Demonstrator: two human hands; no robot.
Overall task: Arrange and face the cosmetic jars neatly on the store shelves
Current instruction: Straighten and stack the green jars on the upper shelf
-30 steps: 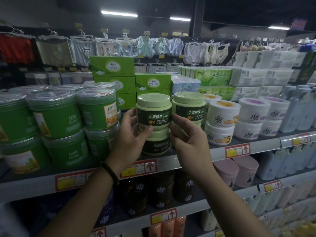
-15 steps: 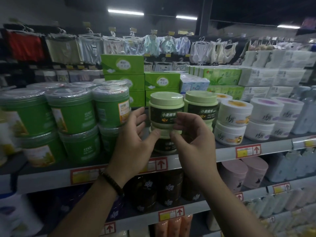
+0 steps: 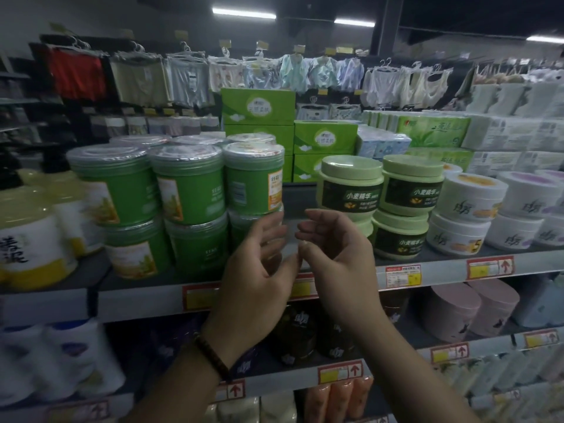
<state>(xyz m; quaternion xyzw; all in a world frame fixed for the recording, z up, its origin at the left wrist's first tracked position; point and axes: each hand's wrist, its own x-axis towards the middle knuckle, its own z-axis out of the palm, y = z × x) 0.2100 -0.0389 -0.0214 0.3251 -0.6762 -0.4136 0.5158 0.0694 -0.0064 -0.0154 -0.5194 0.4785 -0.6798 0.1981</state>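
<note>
Hovering at the grey metal shelf's (image 3: 137, 302) front edge, loosely curled, holding nothing: left hand (image 3: 258, 279), right hand (image 3: 337, 267); stacked pale-green round plastic jars (image 3: 349, 193) just behind.

ceiling (image 3: 457, 10): dark | light: fluorescent tubes (image 3: 244, 13) | back wall: hung garments (image 3: 189, 77) | shelving (image 3: 137, 300): grey metal

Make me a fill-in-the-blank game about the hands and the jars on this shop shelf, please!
1. The left hand and right hand are holding ____.
2. The dark jars with pale green lids are stacked ____ high.
3. The white jars stand to the ____ of those dark jars.
Missing words: nothing, two, right.
</note>
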